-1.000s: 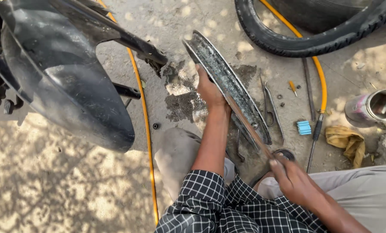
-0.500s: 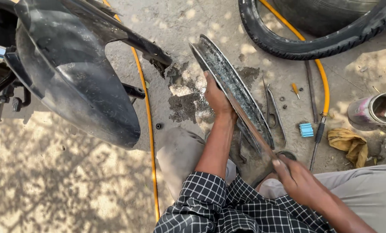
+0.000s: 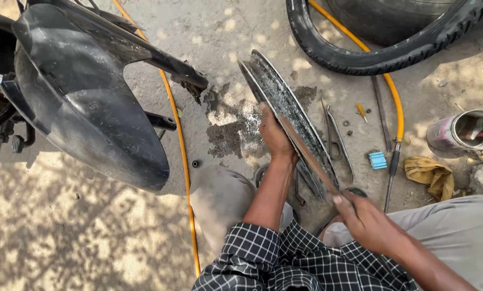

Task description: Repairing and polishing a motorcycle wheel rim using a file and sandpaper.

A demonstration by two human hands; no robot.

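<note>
- The left hand [image 3: 275, 134] is clamped on the bare wheel rim [image 3: 287, 116], fingers wrapped over its near edge, holding it upright on its edge on the ground
- The right hand [image 3: 368, 222] is closed on the lower end of a long flat bar [image 3: 306, 156] (a file or tyre lever, hard to tell which); the bar runs up from this grip and lies against the rim just beside the left hand
- Compared with a second ago, both grips sit in the same places on rim and bar; only the view has drifted a little, so the work along the rim's edge looks to be continuing rather than finished
- Beyond the right grip lie pliers [image 3: 336, 137], a small blue block [image 3: 378, 160], a yellow rag [image 3: 430, 175] and a tin can [image 3: 465, 132]
- Left of the left grip, a yellow hose [image 3: 183, 161] crosses the ground beside a black motorcycle mudguard [image 3: 85, 102]
- Far above both grips lies the removed tyre [image 3: 381, 54]
</note>
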